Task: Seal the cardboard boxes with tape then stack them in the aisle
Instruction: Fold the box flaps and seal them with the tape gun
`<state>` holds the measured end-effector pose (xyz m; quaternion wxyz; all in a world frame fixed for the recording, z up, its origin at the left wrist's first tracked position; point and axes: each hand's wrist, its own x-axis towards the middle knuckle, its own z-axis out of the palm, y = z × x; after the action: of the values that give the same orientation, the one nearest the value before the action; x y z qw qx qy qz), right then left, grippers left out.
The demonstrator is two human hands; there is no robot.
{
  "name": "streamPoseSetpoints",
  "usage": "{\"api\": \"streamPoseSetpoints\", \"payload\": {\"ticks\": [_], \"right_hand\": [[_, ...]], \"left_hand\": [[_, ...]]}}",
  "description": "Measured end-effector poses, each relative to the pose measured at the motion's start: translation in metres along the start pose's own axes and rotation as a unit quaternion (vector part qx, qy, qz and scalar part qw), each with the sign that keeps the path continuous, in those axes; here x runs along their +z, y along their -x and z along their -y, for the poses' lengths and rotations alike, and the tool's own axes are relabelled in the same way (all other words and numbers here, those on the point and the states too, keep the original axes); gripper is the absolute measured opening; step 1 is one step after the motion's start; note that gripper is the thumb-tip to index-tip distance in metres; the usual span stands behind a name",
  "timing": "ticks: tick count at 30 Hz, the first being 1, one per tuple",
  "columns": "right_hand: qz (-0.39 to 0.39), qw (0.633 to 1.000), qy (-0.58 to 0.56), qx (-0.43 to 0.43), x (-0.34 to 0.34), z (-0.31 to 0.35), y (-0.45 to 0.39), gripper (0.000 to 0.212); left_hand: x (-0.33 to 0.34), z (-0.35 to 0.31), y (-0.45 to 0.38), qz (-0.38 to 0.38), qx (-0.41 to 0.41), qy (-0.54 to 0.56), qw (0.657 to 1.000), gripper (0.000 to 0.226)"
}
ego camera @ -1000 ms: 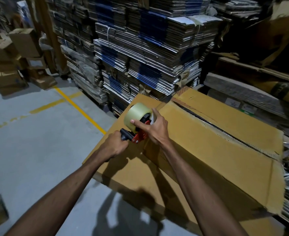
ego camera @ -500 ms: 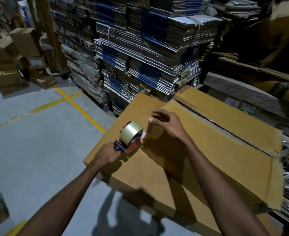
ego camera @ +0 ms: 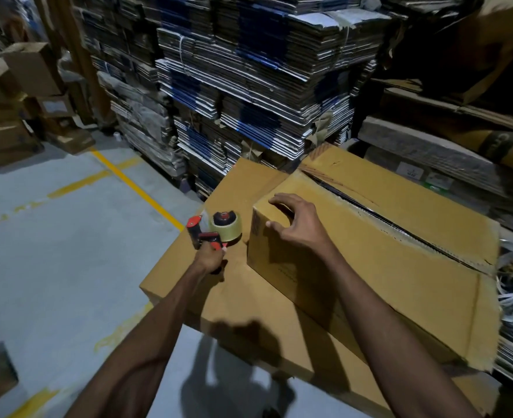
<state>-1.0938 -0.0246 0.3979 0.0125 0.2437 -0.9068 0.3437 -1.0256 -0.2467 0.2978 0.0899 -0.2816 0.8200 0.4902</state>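
Stacked flat cartons [ego camera: 249, 86] back the box [ego camera: 400, 267], which lies on another carton, seam unsealed. Left hand [ego camera: 210, 257] grips the tape gun [ego camera: 216, 232]; right hand [ego camera: 297, 227], fingers spread, steadies its corner. Likely stiff, bulky; best held by opposite edges.

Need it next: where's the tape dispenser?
Head view, centre-left: the tape dispenser is in the left hand, above the lower box, left of the upper box.

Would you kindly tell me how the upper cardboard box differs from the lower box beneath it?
The upper box shows a dark open seam along its top; no seam shows on the lower box. The right hand rests on the upper box's corner; the left hand holds the tape dispenser over the lower box. Both are plain brown cardboard.
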Motion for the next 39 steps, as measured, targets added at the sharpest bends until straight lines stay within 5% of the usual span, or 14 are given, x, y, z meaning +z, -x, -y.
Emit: {"api": "streamPoseSetpoints", "payload": {"ticks": [3,6,10,12,19,27,35,37,39], "right_hand": [[-0.010,1.000,0.013,-0.002,0.005,-0.002,-0.002,0.063],[-0.028,1.000,0.000,0.012,0.009,-0.006,-0.005,0.063],[-0.055,0.998,-0.015,0.015,0.014,-0.007,-0.010,0.061],[-0.069,0.997,-0.022,0.019,0.018,-0.007,-0.013,0.059],[-0.088,0.993,-0.048,0.060,0.028,-0.007,-0.029,0.057],[-0.142,0.977,-0.092,0.129,0.036,-0.007,-0.062,0.061],[-0.204,0.943,-0.188,0.186,0.046,-0.004,-0.098,0.033],[-0.203,0.941,-0.201,0.184,0.049,-0.005,-0.097,0.028],[-0.203,0.939,-0.215,0.174,0.049,-0.007,-0.097,0.025]], "left_hand": [[0.012,-0.002,-0.003,0.074,-0.057,0.013,0.996,0.013],[0.020,-0.012,-0.013,-0.061,0.004,-0.025,0.998,0.058],[0.025,-0.071,0.006,-0.078,0.062,0.242,0.965,0.014],[0.030,-0.092,0.007,-0.077,0.069,0.282,0.954,0.016],[0.042,-0.115,-0.010,-0.141,0.071,0.228,0.961,0.023],[0.030,-0.148,-0.044,-0.092,0.093,0.171,0.977,0.056],[0.026,-0.164,-0.088,-0.112,0.042,0.171,0.978,0.046],[0.024,-0.166,-0.080,-0.135,0.068,0.110,0.982,0.045],[0.018,-0.172,-0.073,-0.203,0.165,-0.067,0.963,0.038]]}}
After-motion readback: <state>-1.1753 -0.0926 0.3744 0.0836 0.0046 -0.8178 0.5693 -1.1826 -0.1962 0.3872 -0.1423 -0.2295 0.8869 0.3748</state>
